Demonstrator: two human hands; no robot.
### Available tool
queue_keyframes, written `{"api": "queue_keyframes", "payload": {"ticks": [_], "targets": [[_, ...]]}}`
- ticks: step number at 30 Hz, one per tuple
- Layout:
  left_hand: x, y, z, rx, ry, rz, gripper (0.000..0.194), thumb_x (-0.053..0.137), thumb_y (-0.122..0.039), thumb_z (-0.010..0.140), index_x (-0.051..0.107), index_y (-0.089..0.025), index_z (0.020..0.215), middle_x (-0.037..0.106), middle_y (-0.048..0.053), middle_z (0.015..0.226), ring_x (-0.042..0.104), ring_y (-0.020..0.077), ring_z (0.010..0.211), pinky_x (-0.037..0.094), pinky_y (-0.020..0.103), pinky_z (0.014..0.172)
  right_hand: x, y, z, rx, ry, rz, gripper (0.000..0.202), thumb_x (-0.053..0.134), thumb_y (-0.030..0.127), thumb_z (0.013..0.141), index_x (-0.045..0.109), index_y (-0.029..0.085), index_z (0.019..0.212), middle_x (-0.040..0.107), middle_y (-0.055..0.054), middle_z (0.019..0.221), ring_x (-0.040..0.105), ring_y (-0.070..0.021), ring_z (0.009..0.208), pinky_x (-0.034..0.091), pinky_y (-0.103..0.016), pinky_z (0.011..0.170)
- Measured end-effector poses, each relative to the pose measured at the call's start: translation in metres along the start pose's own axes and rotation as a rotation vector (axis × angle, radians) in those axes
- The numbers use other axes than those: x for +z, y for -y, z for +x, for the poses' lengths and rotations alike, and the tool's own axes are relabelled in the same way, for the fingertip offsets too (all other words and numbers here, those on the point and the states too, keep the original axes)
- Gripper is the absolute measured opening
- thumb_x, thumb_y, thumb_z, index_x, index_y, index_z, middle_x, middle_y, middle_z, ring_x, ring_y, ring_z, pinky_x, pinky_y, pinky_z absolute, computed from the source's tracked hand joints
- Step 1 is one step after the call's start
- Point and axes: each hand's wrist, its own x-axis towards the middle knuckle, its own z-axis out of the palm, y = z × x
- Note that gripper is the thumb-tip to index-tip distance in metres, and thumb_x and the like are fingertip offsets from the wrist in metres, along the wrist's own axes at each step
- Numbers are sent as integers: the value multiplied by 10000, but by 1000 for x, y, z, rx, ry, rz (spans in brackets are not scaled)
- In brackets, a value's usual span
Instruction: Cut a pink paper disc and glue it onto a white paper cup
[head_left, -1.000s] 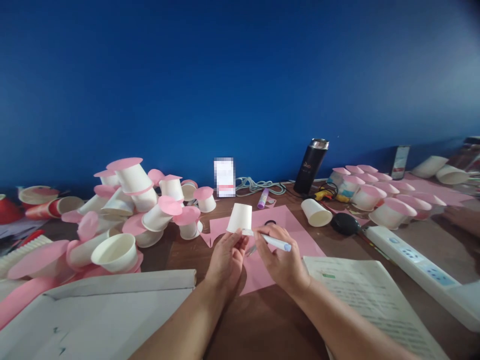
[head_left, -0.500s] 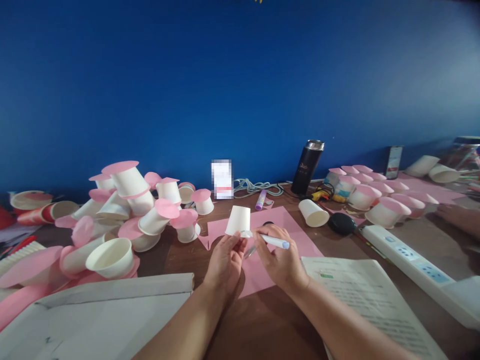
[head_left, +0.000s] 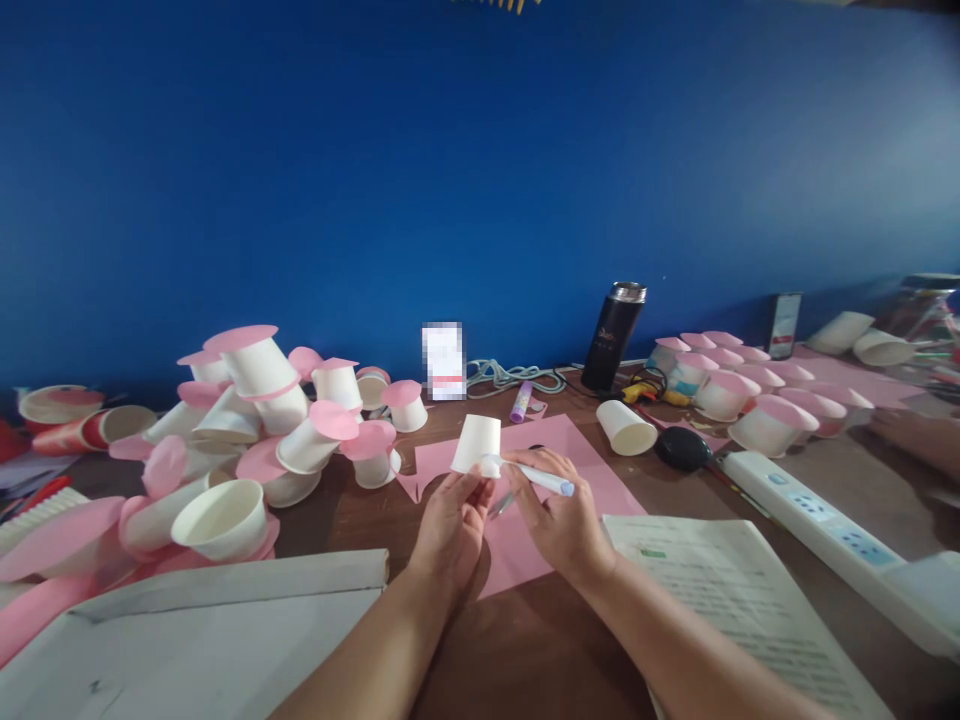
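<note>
Blue wall [head_left: 480, 170] fills the background, matte and uniform; below it runs a brown wooden table [head_left: 525, 650] with a smooth finish.

Left hand [head_left: 452, 520] holds a white paper cup [head_left: 478, 444] upside down above a pink sheet [head_left: 517, 540]. Thumb and fingers are narrowed onto the cup's lower rim. The cup's long axis stands nearly upright, tilted slightly to the right at the top; the closed base faces up and away, the mouth faces down toward the hand. The cup is a tapered cone section with a smooth, matte wall.

Right hand [head_left: 559, 520] grips a pen [head_left: 534, 476], fingers closed around its barrel. The pen is a slim white cylinder with a pale blue end. Its long axis lies nearly level, running left to right: the left end meets the cup's lower rim, the blue end points right.

The sheet is thin, flat paper with a notch cut into its left edge. It lies on the table directly beneath both hands.

At left, a pile of white cups with pink paper discs [head_left: 255, 420] lies tumbled. 1 bare cup [head_left: 626, 427] lies on its side to the right of the sheet. A black cylindrical flask [head_left: 615, 336] with a metal cap stands near the wall. An open book [head_left: 735, 600] lies at lower right, beside a long white power strip [head_left: 825, 535].
</note>
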Motion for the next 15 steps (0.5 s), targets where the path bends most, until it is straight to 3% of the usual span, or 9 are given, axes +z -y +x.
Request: {"api": "queue_keyframes", "payload": {"ticks": [15], "targets": [[-2,3,0,23,39,33,85,746,-117,654,662,-121,655,652,41,744,609,103,717,495,227,780,2,2,1,-4,-8,-24,154,528,236,902,666,214,968,717,-47,916,636,-205,867,441,-349,803]]}}
